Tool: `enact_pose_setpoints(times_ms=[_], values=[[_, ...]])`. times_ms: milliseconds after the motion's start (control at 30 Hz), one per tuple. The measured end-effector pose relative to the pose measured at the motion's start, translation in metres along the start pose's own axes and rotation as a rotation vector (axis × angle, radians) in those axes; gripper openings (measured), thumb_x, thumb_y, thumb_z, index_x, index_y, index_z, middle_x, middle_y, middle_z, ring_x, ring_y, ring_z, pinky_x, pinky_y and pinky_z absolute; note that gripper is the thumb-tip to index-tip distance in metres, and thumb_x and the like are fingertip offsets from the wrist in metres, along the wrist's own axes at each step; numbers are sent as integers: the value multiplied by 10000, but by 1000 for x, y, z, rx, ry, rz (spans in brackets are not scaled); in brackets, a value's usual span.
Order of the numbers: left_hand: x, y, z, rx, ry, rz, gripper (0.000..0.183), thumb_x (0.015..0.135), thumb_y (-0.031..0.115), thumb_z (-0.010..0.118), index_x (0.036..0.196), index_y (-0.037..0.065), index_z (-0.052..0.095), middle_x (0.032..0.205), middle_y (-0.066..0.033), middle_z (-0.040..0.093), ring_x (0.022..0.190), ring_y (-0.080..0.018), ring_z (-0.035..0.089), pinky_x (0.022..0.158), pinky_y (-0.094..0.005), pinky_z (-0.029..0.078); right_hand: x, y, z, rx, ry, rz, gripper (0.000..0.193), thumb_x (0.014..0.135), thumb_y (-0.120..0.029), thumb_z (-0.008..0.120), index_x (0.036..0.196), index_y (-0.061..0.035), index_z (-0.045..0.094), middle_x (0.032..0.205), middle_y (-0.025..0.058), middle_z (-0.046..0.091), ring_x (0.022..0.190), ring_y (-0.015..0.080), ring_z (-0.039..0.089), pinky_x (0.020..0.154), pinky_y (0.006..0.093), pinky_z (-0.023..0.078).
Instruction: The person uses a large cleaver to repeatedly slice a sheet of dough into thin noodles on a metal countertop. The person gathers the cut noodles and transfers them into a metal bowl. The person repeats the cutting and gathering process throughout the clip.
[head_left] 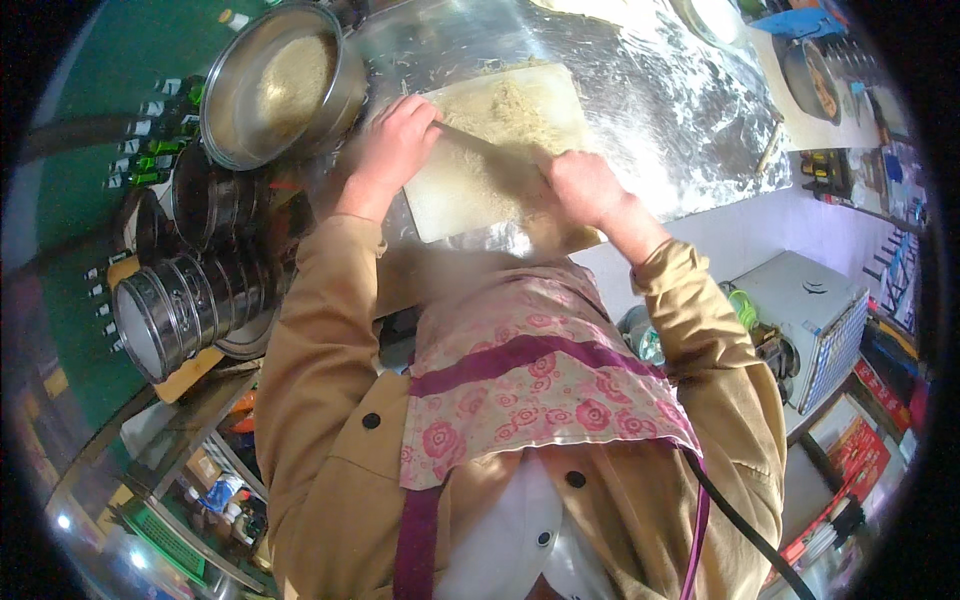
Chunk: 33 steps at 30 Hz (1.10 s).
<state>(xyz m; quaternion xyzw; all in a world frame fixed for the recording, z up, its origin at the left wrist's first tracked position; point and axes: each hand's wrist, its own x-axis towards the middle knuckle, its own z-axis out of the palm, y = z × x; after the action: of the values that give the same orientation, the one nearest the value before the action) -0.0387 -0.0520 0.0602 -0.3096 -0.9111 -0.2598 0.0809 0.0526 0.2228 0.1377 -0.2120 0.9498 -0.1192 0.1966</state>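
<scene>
A white cutting board [425,212] lies on the metal worktop, with a heap of pale yellow, finely chopped food [505,108] toward its far side. Across the board runs a knife [480,143], seen almost edge-on as a dark, slightly blurred strip. My right hand [583,185] is closed round its handle end. At the other end, the fingers of my left hand [402,135] are bent and pressed on the blade. Crumbs of the same food are scattered on the board below the blade.
A big metal bowl [345,95] with pale crumbly stuff stands left of the board. Stacked metal sieves or pots [190,300] and green bottles [160,150] are further left. The worktop [690,120] is dusted white on the right. A small rolling pin or stick [770,147] lies near its edge.
</scene>
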Motion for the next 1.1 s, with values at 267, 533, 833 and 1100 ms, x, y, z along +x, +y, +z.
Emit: enact_pose_setpoints(times_ms=[267, 533, 833, 1100], values=[[6, -16, 48, 113, -279, -16, 106, 800, 52, 650, 877, 103, 701, 942, -81, 688, 1010, -318, 678, 838, -465, 568, 50, 52, -3, -184, -96, -26, 153, 847, -121, 634, 930, -61, 749, 895, 180, 755, 847, 379, 743, 749, 481, 601], [0, -11, 81, 222, -242, -75, 143, 703, 40, 728, 830, 74, 673, 916, -107, 667, 967, -343, 667, 819, -476, 564, 62, 101, 60, 34, -30, 51, 243, 931, -287, 652, 1117, -147, 722, 946, 176, 752, 879, 414, 721, 787, 508, 584], [15, -6, 25, 177, -210, -169, 133, 752, 81, 716, 884, 89, 736, 1003, -105, 724, 1070, -337, 692, 877, -450, 584, 91, 86, -14, -170, -59, -35, 225, 886, -184, 653, 1083, -104, 726, 944, 187, 750, 888, 401, 735, 784, 512, 600], [14, -5, 62, 204, -270, -255, 156, 774, 81, 679, 920, 76, 732, 1008, -127, 715, 1039, -346, 689, 882, -476, 574, 111, 112, 23, -108, -130, 65, 283, 884, -223, 656, 1140, -130, 732, 1016, 187, 747, 964, 385, 729, 836, 495, 593]])
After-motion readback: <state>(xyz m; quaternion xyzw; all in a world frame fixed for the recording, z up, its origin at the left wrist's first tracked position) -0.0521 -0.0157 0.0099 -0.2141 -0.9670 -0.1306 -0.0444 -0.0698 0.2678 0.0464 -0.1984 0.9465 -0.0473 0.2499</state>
